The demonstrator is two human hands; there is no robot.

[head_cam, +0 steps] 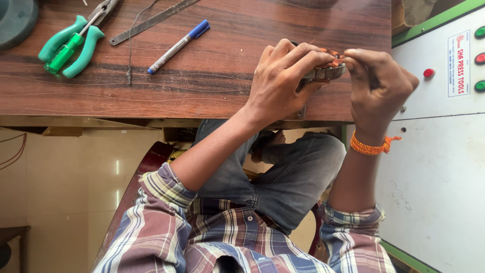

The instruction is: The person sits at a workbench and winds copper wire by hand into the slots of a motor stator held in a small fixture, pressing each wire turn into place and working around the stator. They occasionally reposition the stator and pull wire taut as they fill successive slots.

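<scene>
My left hand point(283, 76) wraps around a round metal part with copper-coloured windings point(326, 71), holding it on the near edge of the wooden table point(202, 91). My right hand point(379, 83) pinches at the top of that same part with fingertips closed on the windings. Most of the part is hidden under my fingers. An orange thread band sits on my right wrist.
Green-handled pliers point(83, 38) and a green screwdriver point(63, 53) lie at the table's far left. A metal ruler point(151, 20), a thin wire point(130, 45) and a blue-capped marker point(177, 46) lie nearby. A white machine panel with red and green buttons point(439, 101) stands right.
</scene>
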